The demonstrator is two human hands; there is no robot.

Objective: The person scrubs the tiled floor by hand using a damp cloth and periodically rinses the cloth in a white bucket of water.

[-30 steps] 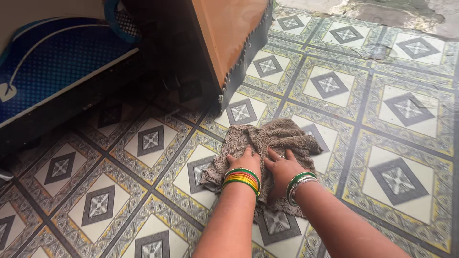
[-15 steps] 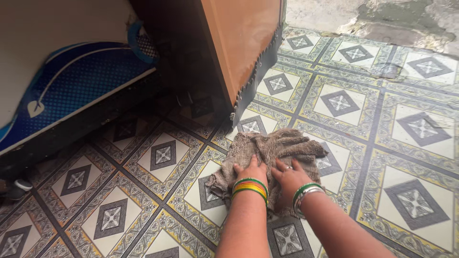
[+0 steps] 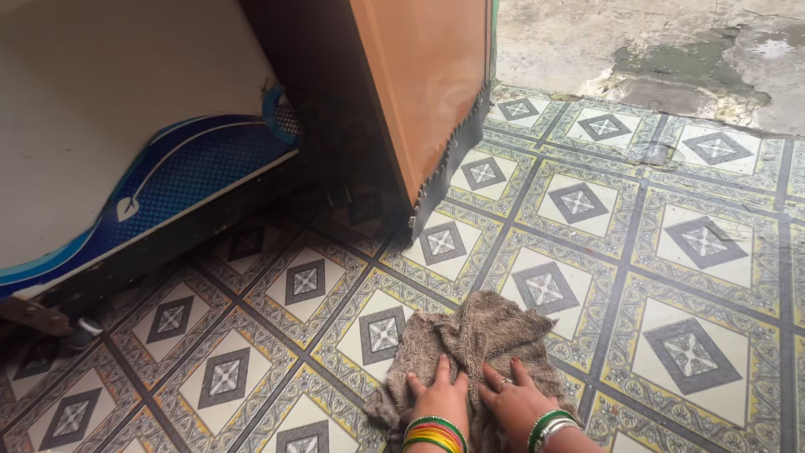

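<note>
- Left hand (image 3: 442,396): fingers spread, flat on the brown towel (image 3: 470,344).
- Right hand (image 3: 513,401): likewise flat on it, gripping nothing.
- Towel: crumpled on patterned floor tiles (image 3: 696,243), near the wooden door (image 3: 419,75).

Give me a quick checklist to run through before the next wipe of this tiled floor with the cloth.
1. Both hands on the cloth: ok. The left hand and right hand press flat on the brown cloth.
2. Cloth spread flat: not ok. It is bunched and folded.
3. Floor ahead free of loose things: ok. Only patterned tiles show there.
4. Gap to the orange panel: ok. The cloth lies apart from its lower corner.
5. Floor under the white and blue appliance: cannot tell, it is in shadow.
6. Bangles off the cloth: ok. They sit on the wrists behind it.
</note>
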